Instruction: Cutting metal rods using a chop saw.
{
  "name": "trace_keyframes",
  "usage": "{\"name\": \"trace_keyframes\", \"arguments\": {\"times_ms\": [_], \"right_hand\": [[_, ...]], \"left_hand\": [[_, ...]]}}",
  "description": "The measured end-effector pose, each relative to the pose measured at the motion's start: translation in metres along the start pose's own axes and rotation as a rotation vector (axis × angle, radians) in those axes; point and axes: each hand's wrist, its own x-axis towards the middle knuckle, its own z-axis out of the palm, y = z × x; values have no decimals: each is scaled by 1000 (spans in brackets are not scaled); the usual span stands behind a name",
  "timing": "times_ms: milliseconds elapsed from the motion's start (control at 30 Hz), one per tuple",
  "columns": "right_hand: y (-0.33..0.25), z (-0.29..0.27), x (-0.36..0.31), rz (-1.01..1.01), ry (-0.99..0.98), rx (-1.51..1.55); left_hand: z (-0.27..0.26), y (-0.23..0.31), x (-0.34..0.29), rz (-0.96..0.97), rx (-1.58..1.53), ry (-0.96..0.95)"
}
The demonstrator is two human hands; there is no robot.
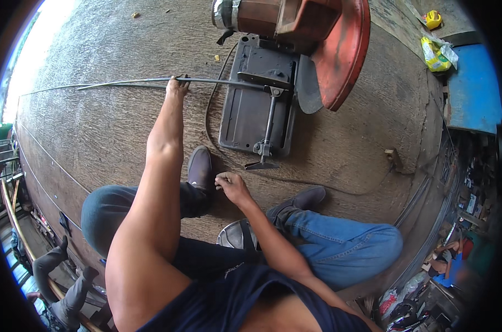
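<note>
Across the floor's far left side: a long thin metal rod [212, 81] runs over the brown floor [123, 133] to the saw, its right end at the clamp [275, 91]; whether it is gripped there, I cannot tell. Left of the hand two thin lines show, the second either another rod or a shadow.
Left hand [178, 84]: arm stretched far forward, fingers closed around the rod, left of the saw.
Right hand [233, 185]: nearer, above the floor between the shoes, fingers curled loosely; whether they pinch anything small, I cannot tell. The clamp's crank handle [262, 165] is just beyond, slightly right.
Cut-off saw: dark base plate [234, 119] on the floor, red guard [348, 50] on the right over a grey wheel [309, 91], silver tape [224, 14] around the far left end of the motor.
Power cable [208, 119]: curves along the base's left side.
Between the legs: a round silvery object [230, 237], partly covered.
Far right: a yellow bag [438, 54] beside a blue box [475, 88].
Near left: another person's grey-trousered legs [74, 301].
</note>
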Motion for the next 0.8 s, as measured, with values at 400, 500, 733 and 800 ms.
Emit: {"name": "trace_keyframes", "arguments": {"times_ms": [400, 500, 733, 800], "right_hand": [[13, 7, 6, -32, 11, -153], [-21, 54, -7, -124, -94, -160], [-40, 30, -23, 83, -60, 102], [-43, 14, -29, 111, -2, 332]], "left_hand": [[-18, 57, -44, -32, -55, -55], [-53, 130, -72, 112, 53, -26], [-91, 3, -140, -23, 164, -63], [-102, -45, -154, -5, 206, -89]]}}
